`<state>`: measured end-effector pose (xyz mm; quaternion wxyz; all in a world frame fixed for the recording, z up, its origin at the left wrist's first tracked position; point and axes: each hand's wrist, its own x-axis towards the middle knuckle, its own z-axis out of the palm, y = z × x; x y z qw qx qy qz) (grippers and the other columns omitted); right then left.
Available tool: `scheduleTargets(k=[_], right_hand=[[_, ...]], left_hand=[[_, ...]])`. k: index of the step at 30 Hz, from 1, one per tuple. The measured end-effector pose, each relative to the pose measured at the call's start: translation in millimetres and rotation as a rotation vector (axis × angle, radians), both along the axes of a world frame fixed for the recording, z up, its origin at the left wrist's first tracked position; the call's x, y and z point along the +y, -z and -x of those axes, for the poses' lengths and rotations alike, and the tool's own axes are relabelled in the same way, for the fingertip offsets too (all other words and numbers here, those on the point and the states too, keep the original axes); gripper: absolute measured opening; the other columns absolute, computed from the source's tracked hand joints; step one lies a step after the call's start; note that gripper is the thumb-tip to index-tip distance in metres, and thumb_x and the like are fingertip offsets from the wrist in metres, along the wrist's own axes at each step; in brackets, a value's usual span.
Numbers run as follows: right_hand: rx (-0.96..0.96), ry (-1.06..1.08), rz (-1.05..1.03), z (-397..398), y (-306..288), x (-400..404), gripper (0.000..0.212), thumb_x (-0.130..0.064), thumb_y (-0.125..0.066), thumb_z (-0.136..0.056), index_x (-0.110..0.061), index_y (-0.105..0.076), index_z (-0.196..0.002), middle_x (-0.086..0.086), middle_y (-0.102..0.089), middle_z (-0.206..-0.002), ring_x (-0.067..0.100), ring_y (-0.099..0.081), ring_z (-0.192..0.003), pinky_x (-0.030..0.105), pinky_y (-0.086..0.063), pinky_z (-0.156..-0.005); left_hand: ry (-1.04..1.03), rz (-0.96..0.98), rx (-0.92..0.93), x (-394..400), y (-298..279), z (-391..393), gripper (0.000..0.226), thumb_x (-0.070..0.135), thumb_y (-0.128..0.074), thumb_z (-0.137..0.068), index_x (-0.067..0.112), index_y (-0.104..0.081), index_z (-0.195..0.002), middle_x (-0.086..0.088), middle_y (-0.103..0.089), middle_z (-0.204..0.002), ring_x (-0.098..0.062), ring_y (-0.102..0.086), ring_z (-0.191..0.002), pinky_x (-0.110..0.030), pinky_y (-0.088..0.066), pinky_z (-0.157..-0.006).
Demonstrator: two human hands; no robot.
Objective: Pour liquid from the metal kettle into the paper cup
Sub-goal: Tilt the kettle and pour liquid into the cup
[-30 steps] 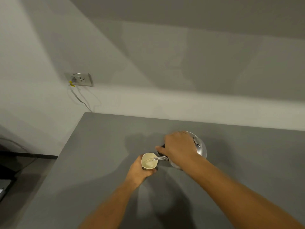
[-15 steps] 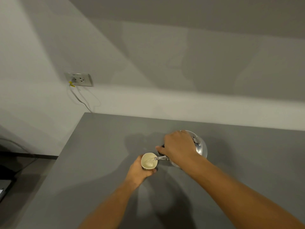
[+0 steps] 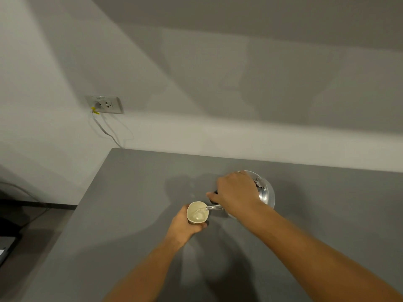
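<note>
We see the right hand [image 3: 236,196] clenched over the dark handle of the metal kettle [image 3: 267,194], just right of the frame's centre, knuckles up and the kettle tipped toward the left of the frame. Its shiny round body peeks out past the hand on the right side, with a small hinge fitting visible on top. From under the hand the thin spout [image 3: 214,207] reaches left, its tip over the rim of the paper cup [image 3: 197,212]. A clear stream runs from the tip into the cup, and we see liquid glinting on the pale inside.

The left hand [image 3: 185,225] is wrapped around the cup from the lower left, fingers curled around its side, holding it upright. Whether the cup's base touches the grey table [image 3: 130,214] we cannot tell, as the hand hides it. Both bare forearms come in from the bottom of the frame, throwing dark shadows on the tabletop.

Further out, at the upper left of the frame, a wall socket [image 3: 104,104] sits on the white wall, with a pale cable [image 3: 104,131] hanging from it down behind the table's far corner.
</note>
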<state>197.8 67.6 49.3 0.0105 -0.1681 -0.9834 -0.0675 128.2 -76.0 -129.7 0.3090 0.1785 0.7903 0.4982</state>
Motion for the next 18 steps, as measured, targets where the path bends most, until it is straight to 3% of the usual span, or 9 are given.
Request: scheduleTargets(k=[4, 10, 14, 18], right_hand=[[-0.010, -0.005, -0.001, 0.1, -0.1, -0.2, 0.053, -0.053, -0.052, -0.088, -0.019, -0.033, -0.052, 0.008, -0.068, -0.074, 0.025, -0.047, -0.066, 0.036, -0.029, -0.070], [-0.003, -0.006, -0.005, 0.4, -1.9, -0.9, 0.052, -0.051, -0.053, -0.087, -0.019, -0.031, -0.051, 0.008, -0.069, -0.075, 0.025, -0.041, -0.064, 0.037, -0.033, -0.073], [-0.011, -0.007, -0.016, 0.9, -2.2, -1.8, 0.051, -0.050, -0.053, -0.087, -0.018, -0.034, -0.052, 0.009, -0.069, -0.076, 0.026, -0.041, -0.065, 0.037, -0.030, -0.071], [-0.009, -0.011, -0.006, 0.9, -2.1, -2.6, 0.042, -0.049, -0.054, -0.086, -0.018, -0.044, -0.059, 0.009, -0.070, -0.079, 0.028, -0.054, -0.073, 0.037, -0.032, -0.074]], left_hand=[[0.004, -0.006, -0.002, 0.0, 0.2, 0.2, 0.057, 0.026, -0.092, -0.063, 0.041, -0.060, -0.107, 0.022, -0.075, -0.098, 0.003, -0.070, -0.092, -0.016, -0.050, -0.077], [0.002, -0.005, -0.004, 0.6, -1.5, 0.9, 0.058, 0.019, -0.092, -0.066, 0.037, -0.060, -0.111, 0.013, -0.075, -0.106, -0.004, -0.069, -0.099, -0.023, -0.052, -0.084], [0.001, -0.003, -0.011, 0.5, -2.6, 0.7, 0.060, 0.019, -0.092, -0.066, 0.035, -0.060, -0.114, 0.014, -0.075, -0.104, 0.002, -0.068, -0.097, -0.014, -0.048, -0.076], [-0.008, -0.003, -0.019, 0.2, -0.8, 0.5, 0.061, 0.021, -0.093, -0.066, 0.030, -0.061, -0.117, 0.012, -0.075, -0.106, -0.005, -0.070, -0.100, -0.022, -0.051, -0.083]])
